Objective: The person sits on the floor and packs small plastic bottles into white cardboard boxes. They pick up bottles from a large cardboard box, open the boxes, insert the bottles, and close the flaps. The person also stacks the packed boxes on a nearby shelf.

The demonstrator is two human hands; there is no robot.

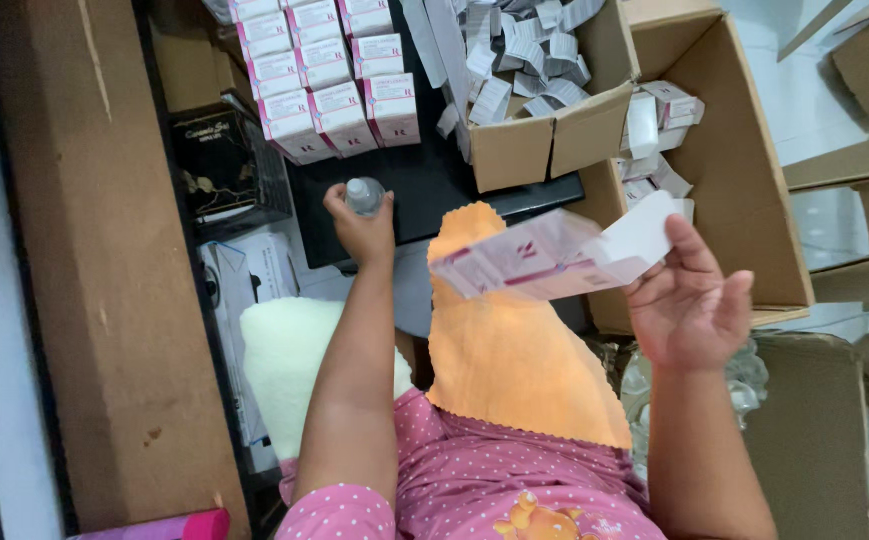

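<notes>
Left hand [363, 222] closed around a small clear bottle [365, 193] with a pale cap, held upright just above the black bench [425, 185], near its front edge. Right hand [690, 300] half open, palm up, fingers loosely curled, thumb and fingertips pinching the end flap of an unfolded white-and-pink carton [545, 258], which lies tilted and slightly blurred in the air between the two hands. Beneath the carton, an orange cloth [515, 350] with a zigzag edge draped over the lap, above a pink dotted garment [475, 480]. At the back of the bench, rows of finished pink-and-white boxes [325, 75] standing close together, well apart from the bottle. Beside them, an open cardboard box [545, 140] filled with folded paper leaflets [530, 50]. To the right, a larger cardboard box [745, 190] holding a few flat cartons [655, 120] near its upper left corner. On the left, a wooden board [85, 260] running along the edge, and a cream-coloured cushion [285, 370] touching the left forearm.
</notes>
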